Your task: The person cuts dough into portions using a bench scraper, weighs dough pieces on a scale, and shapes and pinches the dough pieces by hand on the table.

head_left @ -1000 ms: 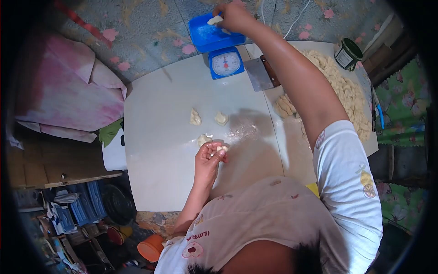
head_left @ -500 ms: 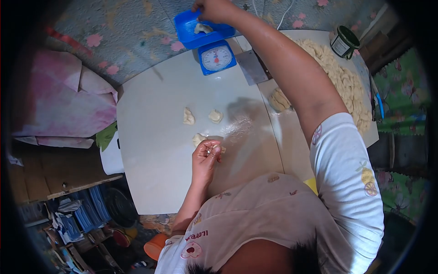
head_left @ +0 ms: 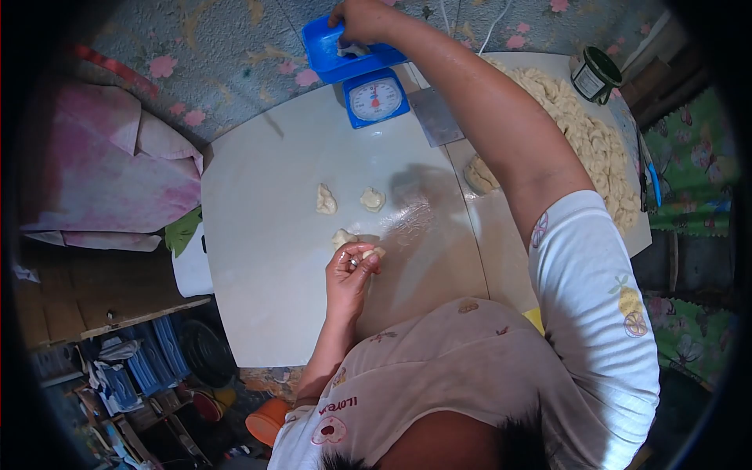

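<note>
My left hand (head_left: 350,270) is closed low over the table, pinching a small piece of dough (head_left: 374,253) between thumb and fingers. Just beyond it lies another dough lump (head_left: 342,237), partly hidden by the hand. My right hand (head_left: 365,21) reaches into the blue tray (head_left: 329,66) of a kitchen scale (head_left: 376,100). Its fingers close on a dough piece (head_left: 354,50) in the tray and partly cover it. Two more pieces, a longer one (head_left: 326,199) and a rounder one (head_left: 372,199), sit apart between my left hand and the scale.
A big heap of cut dough (head_left: 583,129) covers the table's right side, with a dark green bucket (head_left: 595,76) behind it. A metal scraper (head_left: 435,116) lies beside the scale. Another dough mass (head_left: 479,175) is partly behind my right arm. Pink-white cloth (head_left: 117,164) hangs at left.
My right hand has lowered onto the dough in the scale tray and now covers more of it. My left hand stays almost in place, still pinching its dough piece.
</note>
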A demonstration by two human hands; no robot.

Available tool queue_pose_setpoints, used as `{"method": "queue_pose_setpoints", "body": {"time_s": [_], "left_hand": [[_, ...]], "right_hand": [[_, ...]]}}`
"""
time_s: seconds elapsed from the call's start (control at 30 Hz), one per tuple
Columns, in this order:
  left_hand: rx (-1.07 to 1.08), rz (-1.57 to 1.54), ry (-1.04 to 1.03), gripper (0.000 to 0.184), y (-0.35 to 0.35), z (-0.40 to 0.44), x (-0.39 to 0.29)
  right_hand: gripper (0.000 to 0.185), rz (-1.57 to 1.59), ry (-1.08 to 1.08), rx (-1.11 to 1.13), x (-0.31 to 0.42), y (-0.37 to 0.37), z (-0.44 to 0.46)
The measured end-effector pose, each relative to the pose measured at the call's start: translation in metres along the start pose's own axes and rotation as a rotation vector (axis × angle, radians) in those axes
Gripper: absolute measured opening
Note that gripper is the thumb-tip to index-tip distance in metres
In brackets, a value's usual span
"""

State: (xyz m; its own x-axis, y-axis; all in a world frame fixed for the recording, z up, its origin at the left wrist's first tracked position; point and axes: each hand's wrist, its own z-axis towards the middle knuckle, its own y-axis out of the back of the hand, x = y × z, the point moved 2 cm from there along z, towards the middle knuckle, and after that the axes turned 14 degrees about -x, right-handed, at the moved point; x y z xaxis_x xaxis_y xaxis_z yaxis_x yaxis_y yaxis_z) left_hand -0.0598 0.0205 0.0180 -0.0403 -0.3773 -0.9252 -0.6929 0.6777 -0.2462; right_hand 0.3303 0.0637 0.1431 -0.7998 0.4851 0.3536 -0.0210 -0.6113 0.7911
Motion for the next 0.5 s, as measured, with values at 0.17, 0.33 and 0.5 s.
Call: {"method": "queue_pose_setpoints", "body": {"time_s": [0.17, 0.33, 0.5], "left_hand": [[0.010, 0.007, -0.001, 0.017, 0.002, 0.003, 0.001], [-0.061, -0.114, -0.150, 0.019, -0.014, 0.016, -0.033], [-0.052, -0.133, -0.407, 0.020, -0.027, 0.034, -0.074]], "right_hand": [[0.039, -0.121, -0.017, 0.190, 0.000, -0.012, -0.009], [0.039, -0.133, 0.135, 0.133, 0.004, 0.004, -0.012], [0.034, 0.879, -0.113, -0.103, 0.059, 0.073, -0.089]]}}
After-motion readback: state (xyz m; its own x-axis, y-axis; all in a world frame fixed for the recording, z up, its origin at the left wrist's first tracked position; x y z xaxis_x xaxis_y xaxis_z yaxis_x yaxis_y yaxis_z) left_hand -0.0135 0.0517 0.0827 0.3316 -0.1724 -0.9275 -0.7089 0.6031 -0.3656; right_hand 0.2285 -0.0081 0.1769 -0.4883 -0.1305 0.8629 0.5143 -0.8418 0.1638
